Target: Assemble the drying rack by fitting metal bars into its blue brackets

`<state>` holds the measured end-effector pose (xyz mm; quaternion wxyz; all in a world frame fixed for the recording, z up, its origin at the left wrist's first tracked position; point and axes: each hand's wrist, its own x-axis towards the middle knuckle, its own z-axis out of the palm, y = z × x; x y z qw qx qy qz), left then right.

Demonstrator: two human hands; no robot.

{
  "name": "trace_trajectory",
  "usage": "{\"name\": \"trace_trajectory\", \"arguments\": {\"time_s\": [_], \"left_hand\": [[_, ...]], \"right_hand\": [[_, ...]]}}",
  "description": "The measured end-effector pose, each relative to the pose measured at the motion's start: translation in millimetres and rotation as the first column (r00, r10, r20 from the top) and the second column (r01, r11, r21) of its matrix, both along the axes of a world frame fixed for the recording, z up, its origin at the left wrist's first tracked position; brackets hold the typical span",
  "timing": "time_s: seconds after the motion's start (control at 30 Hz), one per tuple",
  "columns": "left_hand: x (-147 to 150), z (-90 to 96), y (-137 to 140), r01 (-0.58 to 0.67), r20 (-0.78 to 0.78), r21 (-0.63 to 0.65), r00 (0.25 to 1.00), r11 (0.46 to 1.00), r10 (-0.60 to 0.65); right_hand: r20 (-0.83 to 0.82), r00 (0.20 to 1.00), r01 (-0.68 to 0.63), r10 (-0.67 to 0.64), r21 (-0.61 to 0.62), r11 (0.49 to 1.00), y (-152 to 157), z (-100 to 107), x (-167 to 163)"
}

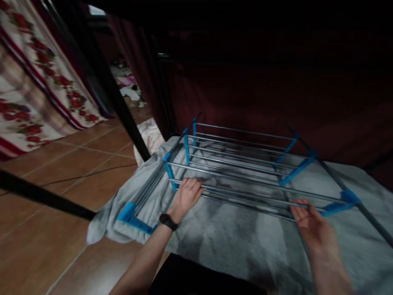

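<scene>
A folding drying rack [245, 177] with grey metal rods and blue plastic joints lies across a grey blanket [227, 233]. My left hand [188, 192], with a dark band on its wrist, is closed around a front rod near the rack's left side. Toward the right end of the front rods, my right hand [310, 221] is turned palm up, its fingers curled under a rod. One blue corner piece [130, 215] sits low on the left, and another blue joint [350, 198] is just beyond my right hand.
Dark metal posts [118, 98] and a bar [46, 196] stand at the left. A dark red curtain [245, 94] hangs behind the rack. Brown floor tiles [73, 164], a thin cable [92, 175] and a floral cloth [46, 78] are to the left.
</scene>
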<state>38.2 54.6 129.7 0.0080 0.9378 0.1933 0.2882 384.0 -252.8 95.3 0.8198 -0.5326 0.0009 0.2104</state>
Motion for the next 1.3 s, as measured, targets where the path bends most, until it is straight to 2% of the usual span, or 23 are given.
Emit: {"name": "trace_trajectory", "arguments": {"time_s": [0.17,0.3,0.43,0.57,0.67,0.7,0.73,0.77,0.83,0.9,0.93,1.0,1.1,1.2,1.23,1.3], "left_hand": [[1,-0.1,-1,0.011,0.013,-0.058,1.0,0.998,-0.01],[3,3.2,-3,0.018,0.011,-0.035,1.0,0.999,-0.018],[2,8.0,-3,0.017,0.008,-0.01,1.0,1.0,-0.017],[3,8.8,-3,0.02,0.007,-0.02,1.0,1.0,-0.02],[3,8.0,-4,0.015,0.014,-0.011,1.0,1.0,-0.015],[3,8.1,-5,0.01,0.013,0.004,1.0,1.0,-0.01],[3,8.6,-5,0.005,0.01,0.021,1.0,1.0,-0.005],[3,9.5,-6,-0.002,0.009,0.039,1.0,0.999,0.001],[3,11.9,-6,-0.011,0.013,0.067,1.0,0.998,0.011],[3,14.7,-6,-0.025,0.025,0.079,0.999,0.997,0.023],[4,15.9,-6,-0.033,0.032,0.08,0.999,0.996,0.03],[5,17.2,-7,-0.045,0.057,0.076,0.998,0.996,0.041],[5,13.8,-14,-0.057,0.152,0.057,0.987,0.997,0.048],[-3,0.9,-22,-0.146,0.34,-0.016,0.93,0.989,0.142],[-7,-5.0,-23,-0.2,0.418,-0.07,0.884,0.977,0.211],[-15,-16.8,-18,-0.302,0.564,-0.233,0.732,0.924,0.381]], "right_hand": [[-0.014,1.0,0.014,-0.014,-0.056,0.998,-2,5,-4],[0.012,0.999,0.034,-0.033,-0.068,0.997,0,12,-6],[-0.012,1.0,0.014,-0.015,-0.11,0.994,-1,6,-9],[-0.027,0.991,-0.134,0.131,-0.257,0.957,4,-3,-37],[0.201,0.945,-0.175,0.259,-0.359,0.917,22,5,-78],[0.33,0.898,-0.15,0.291,-0.392,0.908,32,11,-92],[0.469,0.818,-0.113,0.332,-0.435,0.893,44,18,-105],[0.611,0.698,-0.053,0.374,-0.477,0.877,57,26,-116],[0.809,0.38,0.076,0.449,-0.512,0.856,84,40,-135],[0.848,0.069,0.196,0.526,-0.528,0.826,108,49,-145],[0.82,-0.051,0.248,0.57,-0.543,0.803,118,51,-148],[0.725,-0.215,0.327,0.654,-0.578,0.748,132,53,-149],[0.627,-0.315,0.371,0.712,-0.61,0.701,138,51,-144],[0.601,-0.335,0.38,0.726,-0.619,0.687,136,48,-139],[0.596,-0.335,0.382,0.73,-0.622,0.684,135,47,-139],[0.589,-0.334,0.385,0.736,-0.628,0.677,134,46,-138]]}}
